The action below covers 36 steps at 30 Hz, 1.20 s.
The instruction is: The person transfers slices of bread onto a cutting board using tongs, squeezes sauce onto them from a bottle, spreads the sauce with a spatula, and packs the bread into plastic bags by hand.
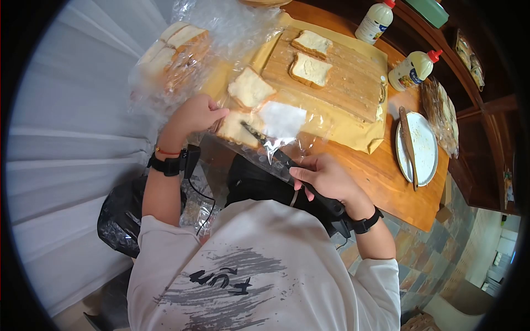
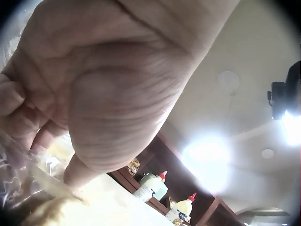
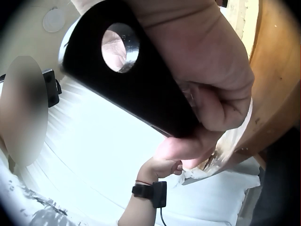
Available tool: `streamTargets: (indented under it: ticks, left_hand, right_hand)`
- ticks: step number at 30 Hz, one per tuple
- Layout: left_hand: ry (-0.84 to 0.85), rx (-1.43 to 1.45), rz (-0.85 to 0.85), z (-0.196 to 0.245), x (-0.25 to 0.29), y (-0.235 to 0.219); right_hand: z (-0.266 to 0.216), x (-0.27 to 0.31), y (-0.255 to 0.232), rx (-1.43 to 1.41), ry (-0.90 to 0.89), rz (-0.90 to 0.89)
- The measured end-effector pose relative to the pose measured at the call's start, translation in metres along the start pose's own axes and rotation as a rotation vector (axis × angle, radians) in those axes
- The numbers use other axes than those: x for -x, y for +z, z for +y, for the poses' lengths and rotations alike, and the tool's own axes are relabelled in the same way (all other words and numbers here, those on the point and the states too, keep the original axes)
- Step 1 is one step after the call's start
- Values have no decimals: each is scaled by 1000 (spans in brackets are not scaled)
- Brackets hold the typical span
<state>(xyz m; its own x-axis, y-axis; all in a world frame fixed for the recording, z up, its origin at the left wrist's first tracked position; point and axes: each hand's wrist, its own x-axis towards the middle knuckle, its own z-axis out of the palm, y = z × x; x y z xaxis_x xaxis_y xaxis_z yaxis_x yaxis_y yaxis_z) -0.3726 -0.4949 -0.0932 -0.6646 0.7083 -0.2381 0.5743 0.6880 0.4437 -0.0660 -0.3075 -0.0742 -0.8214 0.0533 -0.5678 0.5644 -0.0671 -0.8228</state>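
Observation:
A slice of bread (image 1: 237,131) lies on clear plastic at the front table edge, beside a second slice (image 1: 251,88). My left hand (image 1: 199,114) pinches the near slice at its left edge; in the left wrist view the thumb (image 2: 80,172) is against the bread, the other fingers partly behind plastic film. My right hand (image 1: 328,179) grips a black-handled knife (image 1: 284,160), its tip over that slice with bits of pale spread on it. The handle's end, with a round hole, fills the right wrist view beside the curled fingers (image 3: 188,146).
Two more slices lie on a wooden board (image 1: 353,83) over brown paper. A bagged loaf (image 1: 176,52) sits at the left. Two red-capped squeeze bottles (image 1: 375,23) stand at the back. A white plate (image 1: 425,149) with a wooden utensil (image 1: 408,143) across it is at the right edge.

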Motion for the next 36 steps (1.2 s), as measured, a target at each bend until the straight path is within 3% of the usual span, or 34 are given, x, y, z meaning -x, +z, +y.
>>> streamTargets:
  ticks: [2,6,8,18,30,36]
  left_hand:
    - [-52,221,-270,3,4,-6]
    - [-2,184,-285,-9,-1,0]
    - [-11,519,-259,-10,1,6]
    - [-60,541,-272,-6,3,3]
    - [-19,442,-215,-16,-4,5]
    - [-9,383,-204,-10,-1,9]
  right_hand:
    - [6,-3,2,-59,14,-4]
    - [13,-6,6,-97,-32,-15]
    - [13,-7,8,-118,-58,-40]
    - [28,-19,14,-200,-26,-54]
    - [26,15,-21,50,23,8]
    - [29,27,-31,-5,28,58]
